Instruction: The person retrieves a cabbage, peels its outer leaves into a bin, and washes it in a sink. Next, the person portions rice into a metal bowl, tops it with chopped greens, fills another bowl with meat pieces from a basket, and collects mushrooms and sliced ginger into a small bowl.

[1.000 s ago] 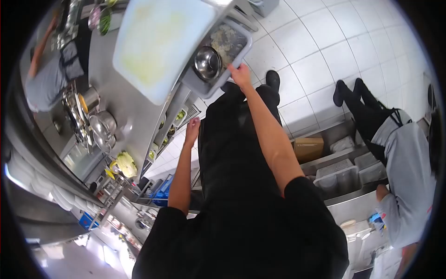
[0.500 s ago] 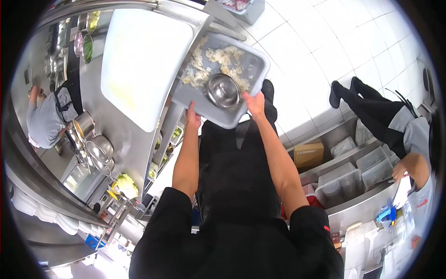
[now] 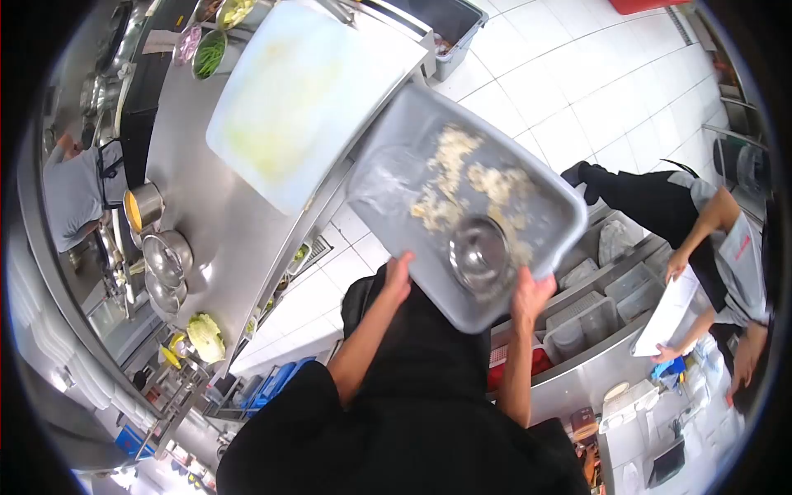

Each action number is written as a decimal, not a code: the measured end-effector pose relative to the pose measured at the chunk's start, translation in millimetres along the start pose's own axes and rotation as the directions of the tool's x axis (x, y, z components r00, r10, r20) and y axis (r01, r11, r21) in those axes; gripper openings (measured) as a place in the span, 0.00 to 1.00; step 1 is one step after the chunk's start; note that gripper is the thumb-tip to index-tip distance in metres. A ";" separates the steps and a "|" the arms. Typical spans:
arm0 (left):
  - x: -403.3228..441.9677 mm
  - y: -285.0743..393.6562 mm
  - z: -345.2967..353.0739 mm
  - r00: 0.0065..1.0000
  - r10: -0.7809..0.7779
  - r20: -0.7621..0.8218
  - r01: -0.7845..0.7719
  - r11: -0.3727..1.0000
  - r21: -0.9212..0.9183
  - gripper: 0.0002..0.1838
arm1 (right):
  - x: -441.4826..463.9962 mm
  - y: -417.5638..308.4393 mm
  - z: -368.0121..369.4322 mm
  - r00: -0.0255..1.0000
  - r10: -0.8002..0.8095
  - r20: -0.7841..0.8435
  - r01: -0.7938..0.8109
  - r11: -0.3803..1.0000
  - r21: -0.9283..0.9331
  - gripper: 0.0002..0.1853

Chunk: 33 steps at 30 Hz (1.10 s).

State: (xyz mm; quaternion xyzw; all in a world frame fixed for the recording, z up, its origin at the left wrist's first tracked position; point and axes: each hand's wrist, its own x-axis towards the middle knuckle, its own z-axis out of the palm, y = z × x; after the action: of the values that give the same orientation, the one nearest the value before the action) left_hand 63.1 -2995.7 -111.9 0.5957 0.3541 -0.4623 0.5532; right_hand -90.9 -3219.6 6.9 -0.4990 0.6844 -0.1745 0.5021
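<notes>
A grey plastic tub is held out in front of my body, tilted in view. My left hand grips its near left rim, and my right hand is closed round the near right rim. Inside lie pale clumps of what looks like cooked rice, plus a crumpled clear film at the left end. A round metal bowl rests in the tub near my right hand. The parts of my fingers under the tub are hidden.
A white cutting board covers part of the steel counter at left. Metal bowls and a cabbage stand along it. A co-worker holds a white sheet or board at right. A grey bin stands beyond the counter.
The tub has moved to the right and nearer, away from the counter edge, and more of it shows. Both my hands still hold it. My view has turned.
</notes>
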 end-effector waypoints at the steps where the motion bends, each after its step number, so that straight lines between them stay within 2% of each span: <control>1: -18.5 -14.5 -1.5 0.999 0.016 0.044 -0.016 1.000 0.011 0.24 | -21.7 -7.6 -24.5 0.999 -0.026 -0.028 0.024 0.998 -0.056 0.13; 3: -56.9 -27.2 -4.7 0.985 0.015 0.169 -0.021 0.999 0.030 0.19 | -71.4 -16.5 -62.6 0.989 -0.103 -0.102 0.106 0.994 0.026 0.16; 5: -83.4 -27.2 -22.3 0.951 0.073 0.302 -0.112 0.987 0.114 0.17 | -124.2 -26.4 -80.3 0.953 -0.173 -0.247 0.181 0.983 0.009 0.19; 7: -130.6 -3.7 -35.7 0.922 0.160 0.353 -0.258 0.933 0.252 0.15 | -181.5 -24.5 -107.6 0.891 -0.241 -0.386 0.184 0.967 -0.178 0.23; 9: -183.9 34.5 -56.2 0.915 0.179 0.362 -0.334 0.839 0.429 0.15 | -234.5 -52.8 -115.9 0.921 -0.154 -0.357 0.204 0.973 0.107 0.25; 12: -248.5 80.1 -94.2 0.836 0.314 0.450 -0.527 0.688 0.499 0.17 | -283.0 -74.5 -122.8 0.911 -0.204 -0.359 0.298 0.926 0.231 0.22; 15: -301.2 60.0 -113.3 0.718 0.532 0.449 -0.692 0.617 0.376 0.17 | -280.0 -43.2 -167.1 0.896 -0.302 -0.325 0.394 0.878 0.271 0.21; 16: -317.2 47.0 -109.7 0.662 0.639 0.393 -0.748 0.597 0.289 0.16 | -288.1 -52.6 -167.7 0.899 -0.309 -0.309 0.407 0.849 0.336 0.20; 17: -328.8 33.9 -103.5 0.630 0.706 0.324 -0.776 0.569 0.271 0.17 | -283.3 -55.9 -173.4 0.889 -0.400 -0.223 0.458 0.773 0.438 0.20; 19: -335.6 11.4 -91.7 0.534 0.825 0.183 -0.838 0.490 0.239 0.19 | -244.0 -39.9 -185.3 0.921 -0.378 -0.099 0.371 0.769 0.520 0.20; 21: -341.3 -10.1 -64.2 0.415 0.910 0.005 -0.907 0.414 0.080 0.18 | -210.1 -39.1 -192.7 0.922 -0.384 -0.054 0.351 0.768 0.536 0.20; 22: -356.9 -14.5 -61.8 0.446 0.894 -0.040 -0.881 0.447 0.155 0.17 | -208.2 -46.7 -199.7 0.907 -0.421 0.032 0.321 0.736 0.596 0.20; 23: -364.3 -13.5 -62.8 0.419 0.906 -0.060 -0.896 0.424 0.132 0.17 | -209.0 -55.4 -202.7 0.883 -0.456 0.114 0.284 0.710 0.644 0.19; 24: -374.8 -0.2 -72.3 0.409 0.909 -0.077 -0.904 0.415 0.106 0.17 | -210.6 -64.1 -192.5 0.882 -0.420 0.213 0.217 0.764 0.607 0.20; 25: -364.7 68.2 -114.7 0.480 0.867 -0.135 -0.861 0.495 0.120 0.16 | -231.3 -91.6 -119.7 0.885 -0.358 0.297 0.164 0.837 0.521 0.21; 26: -367.0 102.1 -139.7 0.525 0.830 -0.189 -0.822 0.552 0.139 0.16 | -248.3 -101.9 -86.6 0.835 -0.413 0.363 0.185 0.833 0.521 0.21; 28: -340.2 133.5 -189.5 0.492 0.851 -0.181 -0.853 0.513 0.094 0.13 | -286.3 -102.4 -56.7 0.719 -0.480 0.502 0.190 0.831 0.523 0.21; 29: -322.1 142.5 -211.5 0.485 0.856 -0.179 -0.850 0.510 0.135 0.13 | -297.3 -101.3 -50.3 0.653 -0.491 0.576 0.172 0.838 0.518 0.21; 30: -312.2 150.6 -229.7 0.477 0.861 -0.178 -0.845 0.505 0.178 0.13 | -296.2 -95.3 -46.8 0.584 -0.390 0.712 0.076 0.900 0.430 0.21; 32: -325.3 167.9 -250.2 0.528 0.831 -0.174 -0.801 0.555 0.224 0.13 | -288.0 -81.8 -40.8 0.390 -0.151 0.908 -0.089 0.976 0.201 0.22; 33: -330.0 175.4 -259.5 0.552 0.815 -0.173 -0.777 0.579 0.246 0.13 | -286.7 -89.6 -42.3 0.223 -0.054 0.973 -0.116 0.990 0.082 0.24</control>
State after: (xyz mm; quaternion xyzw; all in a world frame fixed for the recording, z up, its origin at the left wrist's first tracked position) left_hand 161.8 -2734.2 247.0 0.7850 0.0829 -0.0997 0.6057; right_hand -82.4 -3024.1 238.8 -0.4498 0.2183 0.1381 0.8550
